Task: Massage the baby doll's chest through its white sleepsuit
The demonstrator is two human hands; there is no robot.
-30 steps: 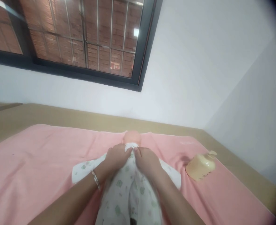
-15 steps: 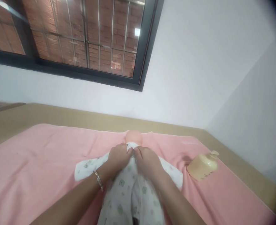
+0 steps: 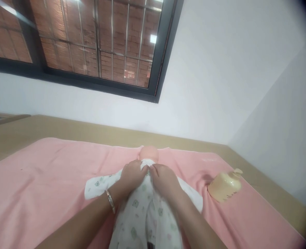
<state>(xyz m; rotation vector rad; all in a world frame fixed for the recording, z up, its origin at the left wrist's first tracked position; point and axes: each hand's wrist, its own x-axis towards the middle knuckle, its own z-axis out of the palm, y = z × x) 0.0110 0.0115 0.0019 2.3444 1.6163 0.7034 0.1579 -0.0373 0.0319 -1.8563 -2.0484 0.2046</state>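
A baby doll point(image 3: 149, 152) lies on its back on a pink blanket point(image 3: 64, 166), its head toward the wall. It wears a white baby gown point(image 3: 134, 221) with green printed figures, sleeves spread to both sides. My left hand point(image 3: 134, 174) pinches the gown's front edge just below the neck. Beside it, my right hand point(image 3: 164, 178) pinches the other front edge, thumbs almost touching. Below my hands the front hangs slightly parted along the middle. Most of the doll's body is hidden by the cloth and my hands.
A cream-yellow bottle point(image 3: 225, 186) lies tilted on the blanket to the right. Wooden board point(image 3: 111, 131) runs behind the blanket, against a white wall point(image 3: 207, 69). A dark-framed window point(image 3: 153, 93) with metal bars is at upper left.
Both hands keep their grip at the gown's neckline with hardly any movement. The whole view has shifted very slightly.
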